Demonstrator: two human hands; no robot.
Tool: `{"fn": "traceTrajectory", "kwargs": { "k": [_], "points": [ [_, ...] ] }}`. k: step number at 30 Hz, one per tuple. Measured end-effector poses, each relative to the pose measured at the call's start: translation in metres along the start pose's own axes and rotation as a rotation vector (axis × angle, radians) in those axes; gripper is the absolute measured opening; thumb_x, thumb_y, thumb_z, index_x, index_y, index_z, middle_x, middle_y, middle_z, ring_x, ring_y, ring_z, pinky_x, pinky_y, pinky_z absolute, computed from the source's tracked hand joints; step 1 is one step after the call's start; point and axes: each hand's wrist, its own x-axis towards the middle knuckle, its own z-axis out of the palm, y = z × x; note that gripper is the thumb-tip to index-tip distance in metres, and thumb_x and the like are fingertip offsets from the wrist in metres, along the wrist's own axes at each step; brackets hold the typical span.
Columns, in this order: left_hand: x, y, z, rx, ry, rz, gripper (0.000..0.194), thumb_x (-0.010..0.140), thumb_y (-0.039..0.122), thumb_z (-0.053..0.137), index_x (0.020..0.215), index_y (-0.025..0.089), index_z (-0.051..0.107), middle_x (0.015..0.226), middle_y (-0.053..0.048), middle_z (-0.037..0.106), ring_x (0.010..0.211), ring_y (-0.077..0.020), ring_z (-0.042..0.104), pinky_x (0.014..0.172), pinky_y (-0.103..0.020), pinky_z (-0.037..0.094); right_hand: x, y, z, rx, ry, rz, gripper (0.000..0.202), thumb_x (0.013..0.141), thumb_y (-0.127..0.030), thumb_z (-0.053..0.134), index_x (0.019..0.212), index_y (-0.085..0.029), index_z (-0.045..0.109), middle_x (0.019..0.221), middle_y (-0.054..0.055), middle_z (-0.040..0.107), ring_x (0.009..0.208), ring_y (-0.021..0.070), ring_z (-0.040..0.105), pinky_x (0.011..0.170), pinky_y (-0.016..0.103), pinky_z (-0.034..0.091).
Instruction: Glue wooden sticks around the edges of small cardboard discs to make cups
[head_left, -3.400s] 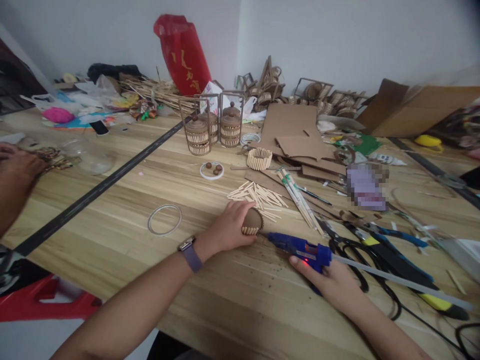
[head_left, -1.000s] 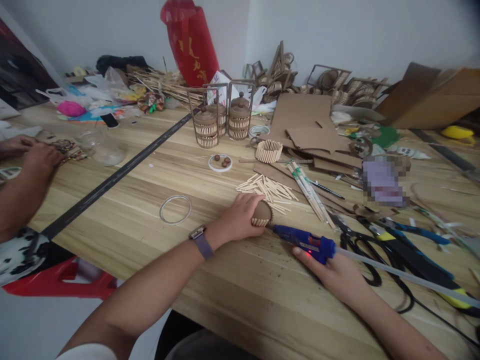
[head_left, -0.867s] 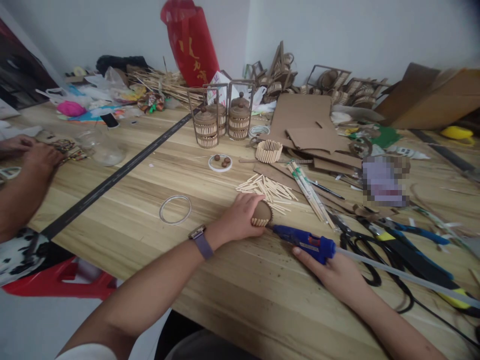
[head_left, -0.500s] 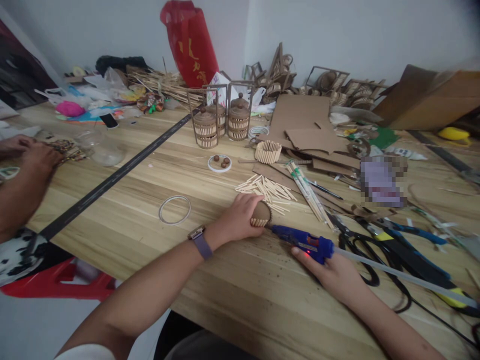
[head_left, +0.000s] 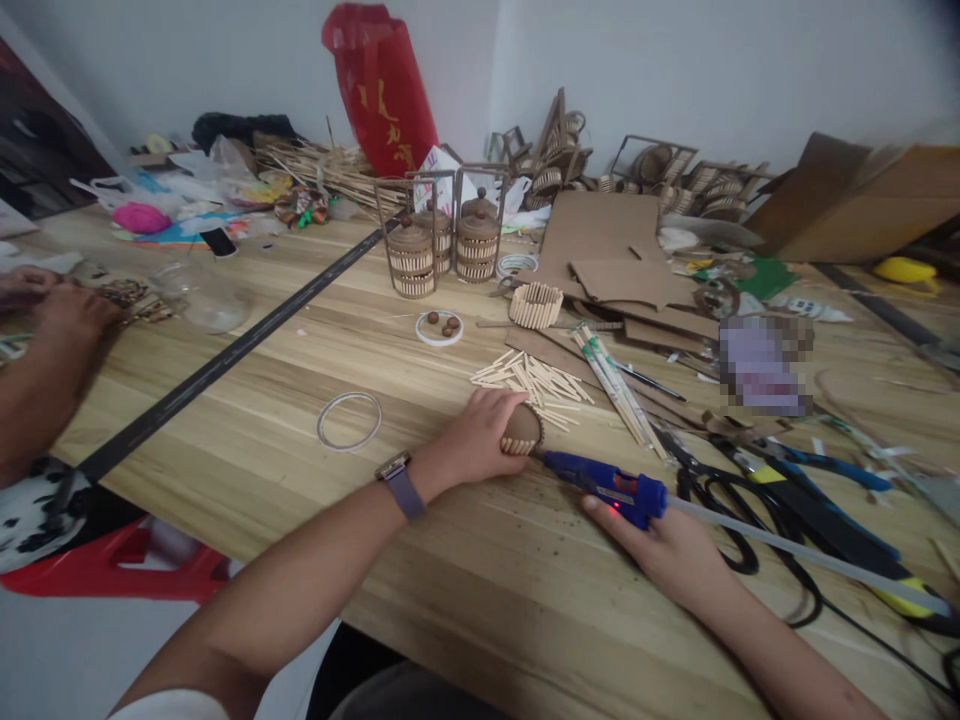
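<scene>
My left hand (head_left: pixel 484 432) is closed around the left side of a small round basket (head_left: pixel 519 445) edged with short wooden sticks, its inside brown. In my right hand (head_left: pixel 664 545) is a blue glue gun (head_left: pixel 607 483) with a red light and a long glue stick out of its back. Its nozzle meets or nearly meets the basket's lower right edge. Just beyond the basket lies a loose pile of short sticks (head_left: pixel 532 375). A stick ring (head_left: pixel 535 304) stands farther back, beside bundled chopsticks (head_left: pixel 616 390).
Scissors (head_left: pixel 739 500) and yellow-black pliers (head_left: pixel 825 515) lie right of the glue gun. A white ring (head_left: pixel 349 421) lies to the left. Lidded baskets in frames (head_left: pixel 411 260) and cardboard (head_left: pixel 600 235) are farther back. At far left, another person's hands (head_left: pixel 67 310) work.
Almost nothing differs. Both my hands, the basket and the glue gun hold their places; the other person's hands at far left shift slightly.
</scene>
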Motion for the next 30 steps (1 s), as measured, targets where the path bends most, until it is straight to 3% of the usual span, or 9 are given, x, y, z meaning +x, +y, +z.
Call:
{"fn": "traceTrajectory", "kwargs": {
  "k": [4, 10, 13, 18, 21, 25, 30],
  "points": [
    [0.0, 0.001, -0.001, -0.013, -0.007, -0.003, 0.071, 0.065, 0.019, 0.073, 0.129, 0.019, 0.041, 0.13, -0.013, 0.051, 0.125, -0.0307, 0.044, 0.107, -0.049, 0.036, 0.0, 0.0, 0.0, -0.007, 0.004, 0.011, 0.04, 0.079, -0.053, 0.051, 0.09, -0.023, 0.075, 0.091, 0.007, 0.078, 0.088, 0.0319, 0.072, 0.08, 0.043, 0.058],
    [0.0, 0.002, -0.002, 0.001, -0.005, 0.007, 0.071, 0.065, 0.019, 0.075, 0.128, 0.011, 0.043, 0.129, -0.016, 0.051, 0.124, -0.0306, 0.044, 0.108, -0.046, 0.036, -0.001, 0.002, 0.0, -0.021, -0.026, 0.019, 0.042, 0.08, -0.053, 0.051, 0.094, -0.021, 0.075, 0.096, 0.008, 0.078, 0.093, 0.0315, 0.071, 0.082, 0.043, 0.057],
    [0.0, 0.001, -0.001, -0.004, -0.006, 0.001, 0.071, 0.065, 0.02, 0.075, 0.128, 0.015, 0.043, 0.129, -0.015, 0.051, 0.124, -0.0309, 0.044, 0.107, -0.047, 0.037, 0.0, 0.001, 0.001, -0.002, -0.021, 0.015, 0.043, 0.081, -0.053, 0.05, 0.094, -0.021, 0.075, 0.096, 0.008, 0.078, 0.096, 0.0317, 0.071, 0.084, 0.044, 0.057],
    [0.0, 0.001, -0.001, -0.009, -0.011, -0.005, 0.071, 0.066, 0.021, 0.074, 0.129, 0.019, 0.041, 0.129, -0.013, 0.051, 0.125, -0.0304, 0.043, 0.107, -0.049, 0.036, 0.004, -0.002, 0.0, 0.084, 0.067, 0.024, 0.04, 0.078, -0.055, 0.054, 0.089, -0.022, 0.073, 0.09, 0.007, 0.078, 0.087, 0.0302, 0.072, 0.081, 0.041, 0.057],
    [0.0, 0.0, -0.002, -0.009, -0.014, -0.006, 0.072, 0.066, 0.022, 0.076, 0.129, 0.018, 0.042, 0.129, -0.013, 0.051, 0.125, -0.03, 0.044, 0.107, -0.048, 0.036, 0.005, 0.003, -0.01, 0.205, 0.096, 0.115, 0.041, 0.073, -0.061, 0.059, 0.076, -0.022, 0.071, 0.072, 0.006, 0.075, 0.07, 0.0264, 0.07, 0.065, 0.036, 0.058],
    [0.0, 0.001, -0.002, -0.002, -0.015, -0.02, 0.074, 0.065, 0.023, 0.078, 0.13, 0.018, 0.042, 0.13, -0.013, 0.051, 0.125, -0.0307, 0.043, 0.107, -0.048, 0.036, 0.001, 0.015, -0.031, 0.466, -0.074, 0.367, 0.047, 0.07, -0.065, 0.064, 0.063, -0.019, 0.067, 0.055, 0.004, 0.066, 0.046, 0.016, 0.057, 0.043, 0.026, 0.046],
    [0.0, 0.001, -0.003, -0.006, -0.027, -0.022, 0.073, 0.066, 0.025, 0.079, 0.129, 0.016, 0.043, 0.131, -0.015, 0.05, 0.126, -0.0309, 0.042, 0.109, -0.047, 0.035, -0.007, 0.015, -0.042, 0.647, -0.471, 0.433, 0.047, 0.065, -0.063, 0.069, 0.074, -0.016, 0.07, 0.064, 0.005, 0.07, 0.049, 0.0126, 0.057, 0.044, 0.022, 0.043]
  ]
}}
